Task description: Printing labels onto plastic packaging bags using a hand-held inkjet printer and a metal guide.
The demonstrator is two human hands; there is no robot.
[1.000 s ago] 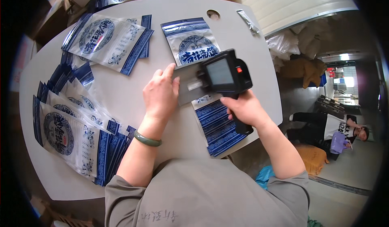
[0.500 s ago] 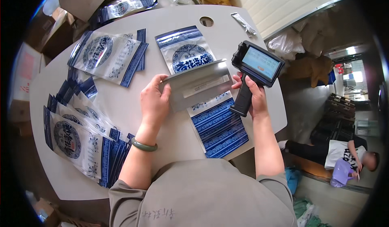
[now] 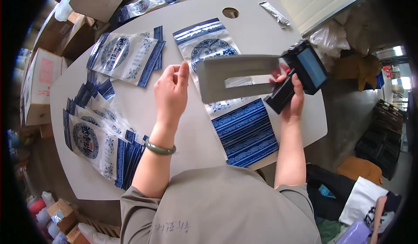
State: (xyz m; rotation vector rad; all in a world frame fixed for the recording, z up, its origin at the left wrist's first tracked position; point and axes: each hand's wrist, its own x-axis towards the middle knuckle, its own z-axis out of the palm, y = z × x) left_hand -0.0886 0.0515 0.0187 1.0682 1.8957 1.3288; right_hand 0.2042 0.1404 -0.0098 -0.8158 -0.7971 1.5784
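Note:
My right hand (image 3: 292, 98) grips the black handle of a handheld inkjet printer (image 3: 310, 67) with a screen, tilted to the right. A grey plate with a rectangular cutout (image 3: 213, 80) stretches left from that hand's fingertips, above the bags; how it is held there is partly hidden. My left hand (image 3: 171, 91), its fingers curled and nothing visible in them, is just left of the plate, apart from it. Under the plate lies a stack of blue-and-white plastic pouches (image 3: 246, 133), overlapping so their blue ends show as stripes. The top pouch (image 3: 202, 37) reaches toward the far edge.
More pouches (image 3: 124, 56) lie at the table's far left, with a fanned pile (image 3: 98, 146) nearer me. A round hole (image 3: 230, 12) and a slim clear packet (image 3: 275, 14) are at the far edge. Cardboard boxes (image 3: 41, 85) stand left; a person in a white shirt (image 3: 363, 200) is at right.
My left hand has let go of the grey plate and drawn slightly away. The plate now extends from my right hand, which has moved right and turned the printer. The view has shifted.

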